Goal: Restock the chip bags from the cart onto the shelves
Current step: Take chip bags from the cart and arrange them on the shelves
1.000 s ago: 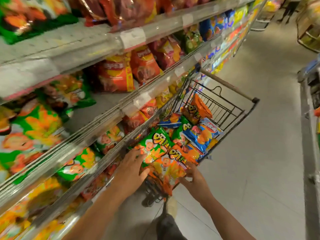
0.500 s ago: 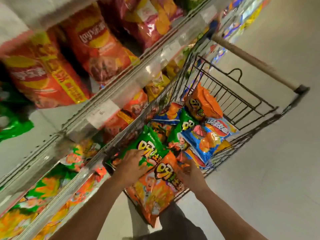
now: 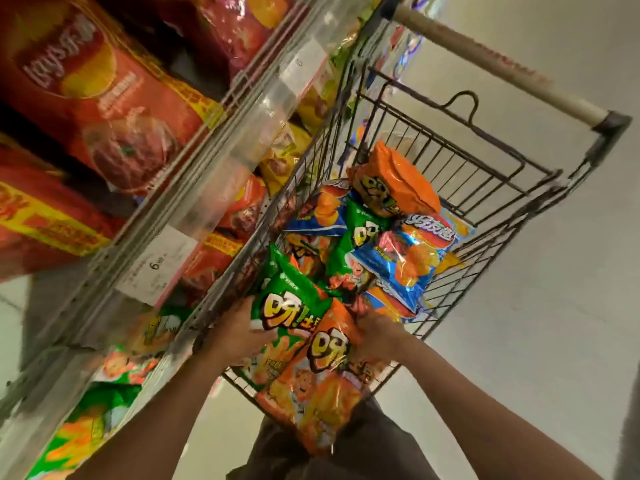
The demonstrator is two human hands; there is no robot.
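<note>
Here, left hand [image 3: 239, 336] grips the green bag [image 3: 294, 299]; right hand [image 3: 375, 332] grips the orange bag [image 3: 322, 379].

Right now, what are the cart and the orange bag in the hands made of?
The cart looks like dark metal wire: thin stiff bars in a grid, dull finish. Its handle seems pale plastic, though it is blurred. The orange bag looks like thin shiny plastic film, since it crinkles and glints.
</note>
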